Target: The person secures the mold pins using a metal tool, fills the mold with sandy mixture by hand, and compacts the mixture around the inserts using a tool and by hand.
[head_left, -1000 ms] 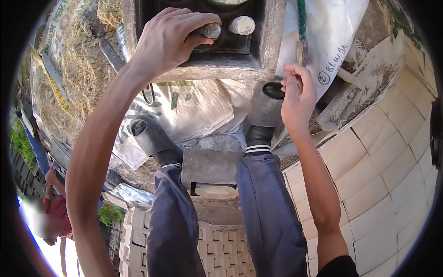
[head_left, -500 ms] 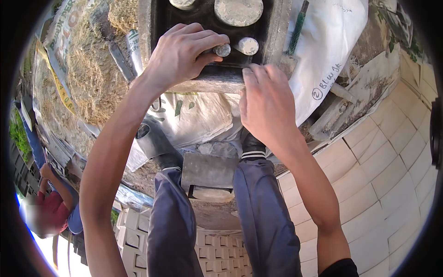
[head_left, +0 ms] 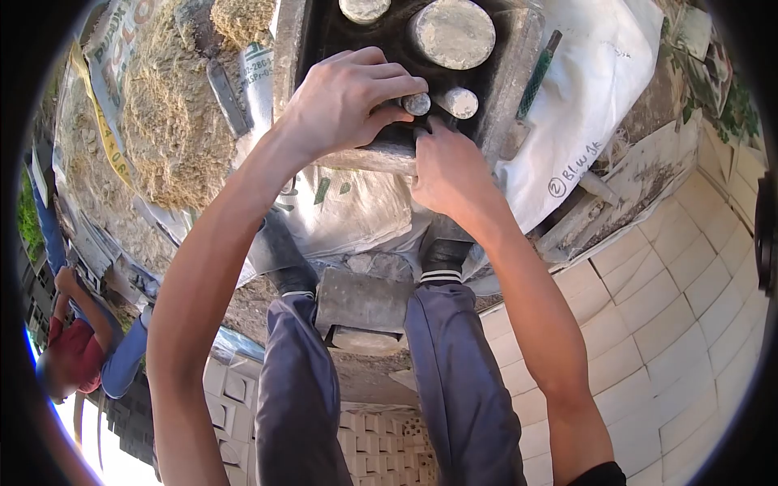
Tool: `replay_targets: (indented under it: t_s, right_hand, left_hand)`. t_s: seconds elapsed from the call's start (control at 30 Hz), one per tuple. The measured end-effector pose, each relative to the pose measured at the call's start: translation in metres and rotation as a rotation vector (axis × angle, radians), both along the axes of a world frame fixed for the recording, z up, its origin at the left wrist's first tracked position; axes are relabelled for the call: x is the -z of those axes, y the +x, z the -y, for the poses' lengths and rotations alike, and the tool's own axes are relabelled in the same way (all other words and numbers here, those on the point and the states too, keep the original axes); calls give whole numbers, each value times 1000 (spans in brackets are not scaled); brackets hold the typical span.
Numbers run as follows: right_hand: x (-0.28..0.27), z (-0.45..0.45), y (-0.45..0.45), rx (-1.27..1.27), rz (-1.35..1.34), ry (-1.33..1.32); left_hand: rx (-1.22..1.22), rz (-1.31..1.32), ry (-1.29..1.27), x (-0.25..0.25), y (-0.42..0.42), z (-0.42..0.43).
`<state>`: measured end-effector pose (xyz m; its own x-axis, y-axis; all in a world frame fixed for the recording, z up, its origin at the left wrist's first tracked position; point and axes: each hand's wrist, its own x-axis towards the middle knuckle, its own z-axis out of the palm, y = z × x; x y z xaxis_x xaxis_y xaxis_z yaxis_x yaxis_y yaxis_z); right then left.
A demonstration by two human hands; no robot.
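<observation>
At the top centre is a grey-rimmed box with a dark inside, from which pale round-topped posts rise. My left hand reaches over its left side, fingers and thumb closed round a small grey cylinder. Just right of that cylinder stands a second small post, which neither hand holds. My right hand is at the box's near edge, its fingers bent down inside below the two small posts; the fingertips are hidden. Behind them are a large round post and a medium one.
A green-handled tool lies on a white sack at the right. Sandy material and a flat bar are at the left. Pale blocks cover the lower right. Another person is at the far left.
My right hand has come left from beside the box to its near edge, fingers now inside. My left hand keeps its grip on the small cylinder. The view has shifted.
</observation>
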<state>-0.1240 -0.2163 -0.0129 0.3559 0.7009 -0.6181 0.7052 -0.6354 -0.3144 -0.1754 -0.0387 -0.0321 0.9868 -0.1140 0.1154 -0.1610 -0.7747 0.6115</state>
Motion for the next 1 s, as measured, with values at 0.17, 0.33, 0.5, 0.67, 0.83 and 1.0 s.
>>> replay_targets:
  t_s: [0.17, 0.33, 0.5, 0.67, 0.83, 1.0]
  right_hand:
    - [2, -7, 2, 47, -58, -53]
    - [0, 0, -11, 74, 123, 128]
    - [-49, 30, -6, 453, -200, 495]
    - [-61, 14, 35, 1010, -25, 558]
    - [-7, -19, 75, 617, 419, 634]
    - [-2, -21, 76, 556, 455, 581]
  left_hand:
    - [-24, 23, 3, 1, -4, 1]
    - [-58, -60, 12, -12, -7, 0]
    - [-188, -96, 6, -25, -21, 0]
    - [-729, -87, 201, -35, -25, 2]
    - [-678, -71, 181, -12, -12, -5]
    - [-675, -192, 146, -18, -8, -5]
